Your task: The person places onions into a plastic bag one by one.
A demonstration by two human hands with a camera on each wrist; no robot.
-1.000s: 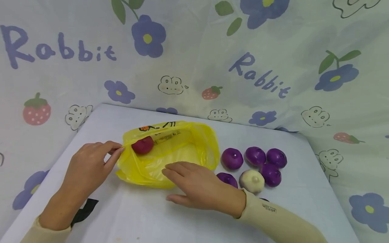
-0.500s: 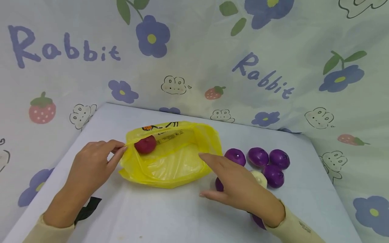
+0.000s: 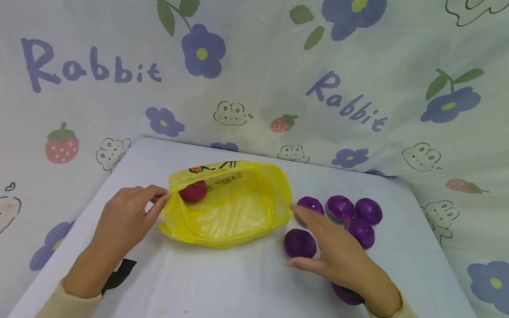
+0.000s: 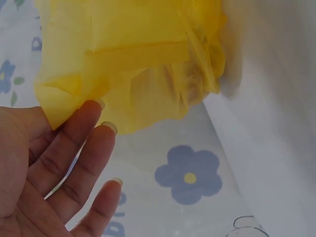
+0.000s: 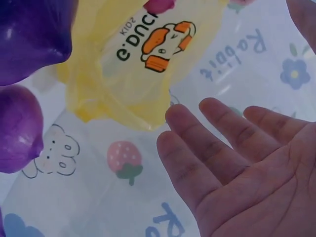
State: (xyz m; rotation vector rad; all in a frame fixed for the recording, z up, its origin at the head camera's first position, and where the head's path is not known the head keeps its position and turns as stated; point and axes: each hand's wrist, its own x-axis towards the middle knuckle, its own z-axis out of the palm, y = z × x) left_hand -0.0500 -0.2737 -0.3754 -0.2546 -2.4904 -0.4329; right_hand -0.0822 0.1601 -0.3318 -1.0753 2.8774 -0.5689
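Observation:
My left hand (image 3: 127,216) pinches the left rim of a thin yellow plastic bag (image 3: 234,240) between thumb and fingers; the left wrist view shows the bag's edge (image 4: 59,101) caught there. The bag lies on its side, mouth spread, with a reddish-purple onion (image 3: 193,192) inside at the left. To the bag's right, my right hand (image 3: 338,247) hovers with thumb and fingers spread apart, holding nothing. A purple onion (image 3: 300,243) sits just beside the gap between its thumb and fingers. In the right wrist view the fingers (image 5: 207,148) are extended, palm bare.
Several more purple onions (image 3: 368,211) are grouped beyond the right hand, and another onion (image 3: 345,293) shows partly under the right wrist. A white-covered table (image 3: 222,282) bears everything. Behind it hangs a printed cloth (image 3: 254,79). A black strap (image 3: 120,274) lies by the left wrist.
My right hand has moved from in front of the bag's mouth rightward to the onions, and now covers the pale onion. The left hand keeps its pinch on the bag.

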